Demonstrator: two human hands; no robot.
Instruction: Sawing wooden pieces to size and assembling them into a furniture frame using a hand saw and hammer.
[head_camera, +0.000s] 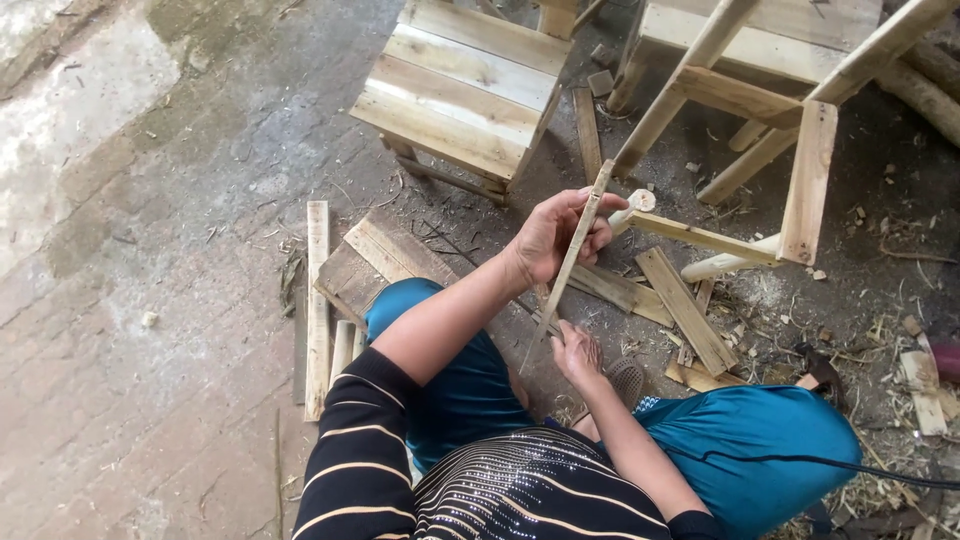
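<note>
Left hand (555, 235) is closed around the upper part of a thin wooden strip (570, 262), held tilted. Right hand (577, 352) pinches its lower end, just above the knees.

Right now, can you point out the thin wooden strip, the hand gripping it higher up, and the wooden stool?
thin wooden strip (562, 285): head view, bare middle of its length.
left hand (555, 235): head view, back of the hand.
wooden stool (465, 85): head view, a plank of its slatted seat.
</note>
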